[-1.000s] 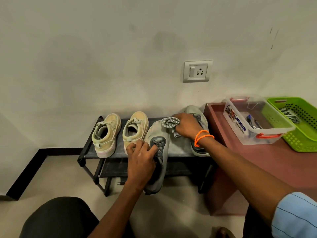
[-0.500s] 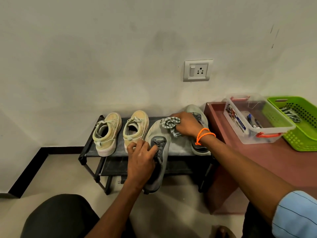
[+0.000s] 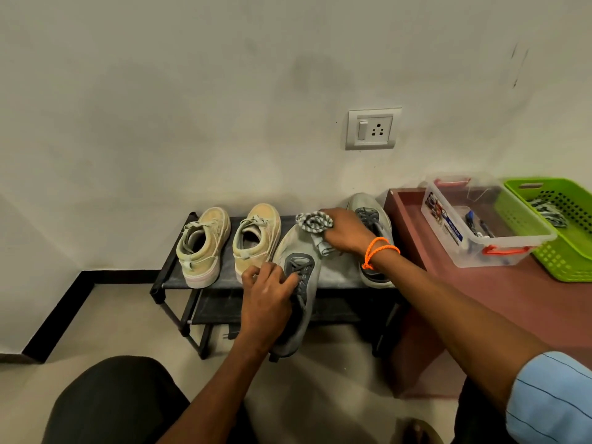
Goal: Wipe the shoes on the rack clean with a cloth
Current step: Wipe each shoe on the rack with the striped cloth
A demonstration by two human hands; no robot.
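Observation:
A low black shoe rack (image 3: 173, 277) stands against the wall. On it sit two beige sneakers (image 3: 203, 248) (image 3: 256, 240) and one grey running shoe (image 3: 373, 219) at the right end. My left hand (image 3: 266, 299) grips a second grey running shoe (image 3: 296, 251) around its laces and opening, holding it tilted with the toe over the rack and the heel hanging off the front. My right hand (image 3: 346, 232), with an orange wristband, presses a striped cloth (image 3: 314, 224) against that shoe's toe.
A maroon side table (image 3: 512, 299) stands right of the rack, carrying a clear plastic box (image 3: 480, 225) of small items and a green basket (image 3: 563, 229). A wall socket (image 3: 373, 128) is above the rack. My knee (image 3: 115, 402) is in the lower left.
My right hand has shifted the cloth slightly back and forth over the shoe's toe. My left hand keeps the same grip on the shoe.

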